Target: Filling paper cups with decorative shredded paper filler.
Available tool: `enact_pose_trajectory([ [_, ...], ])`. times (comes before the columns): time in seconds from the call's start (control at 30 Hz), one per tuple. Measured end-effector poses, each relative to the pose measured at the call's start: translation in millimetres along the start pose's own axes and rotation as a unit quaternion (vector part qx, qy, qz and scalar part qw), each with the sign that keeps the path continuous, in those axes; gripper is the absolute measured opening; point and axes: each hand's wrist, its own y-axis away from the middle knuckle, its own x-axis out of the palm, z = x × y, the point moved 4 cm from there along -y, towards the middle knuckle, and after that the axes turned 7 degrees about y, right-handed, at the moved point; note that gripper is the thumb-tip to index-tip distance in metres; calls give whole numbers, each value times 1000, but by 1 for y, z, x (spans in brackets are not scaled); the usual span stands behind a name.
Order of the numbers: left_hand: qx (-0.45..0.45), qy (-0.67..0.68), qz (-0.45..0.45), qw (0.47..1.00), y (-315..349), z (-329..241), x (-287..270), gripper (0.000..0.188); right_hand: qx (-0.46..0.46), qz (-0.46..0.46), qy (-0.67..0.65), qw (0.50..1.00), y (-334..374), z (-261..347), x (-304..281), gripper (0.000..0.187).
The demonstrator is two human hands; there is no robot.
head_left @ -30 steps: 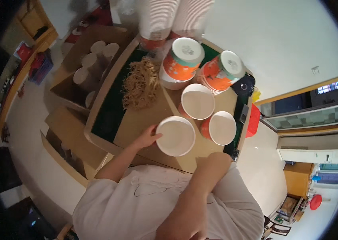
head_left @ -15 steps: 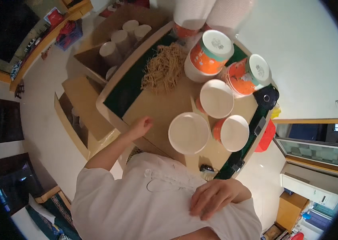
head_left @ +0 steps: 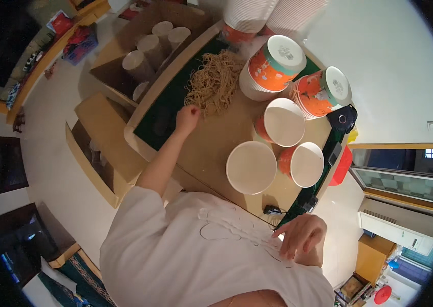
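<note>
My left hand (head_left: pixel 188 118) is over the table at the near-left edge of a tangled heap of tan strands (head_left: pixel 214 82). Its fingers are curled closed, and whatever they may hold is hidden. My right hand (head_left: pixel 303 234) hangs in front of my white shirt, fingers loosely bent and apart, holding nothing. Between the hands, on the table, three paper tubs stand mouth up: a near one (head_left: pixel 251 168), one behind it (head_left: pixel 284 123) and one at the right (head_left: pixel 307 165). They are white inside, and orange shows on the outside of two.
Orange-and-green tubs stand bottom up in two stacks (head_left: pixel 274 66) (head_left: pixel 319 94) behind. Taller white stacks (head_left: pixel 247 18) rise at the back. Cardboard boxes (head_left: pixel 109 138) (head_left: pixel 109 69) holding white cylinders stand left of the table. A black cap-like object (head_left: pixel 342 118) lies near the right edge.
My left hand has moved forward to the heap of strands. My right hand has shifted right and slightly up, and its fingers have spread a little.
</note>
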Motion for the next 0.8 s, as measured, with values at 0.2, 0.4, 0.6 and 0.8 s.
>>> enact_pose_trajectory([
  [0.2, -43, -4, -52, 998, -68, -10, 0, 17, 61, -399, -82, 911, 4, -26, -21, 30],
  [0.4, 51, -8, -110, 993, -98, -54, 7, 33, 94, -409, -30, 907, -4, -46, -35, 28],
  [0.6, 52, 14, 78, 996, -84, -45, 18, 9, 146, -421, -54, 894, 3, -52, -30, 21],
  [0.8, 127, -28, 355, 926, 69, -80, 4, 7, 260, -517, -10, 815, 26, -65, -37, 14],
])
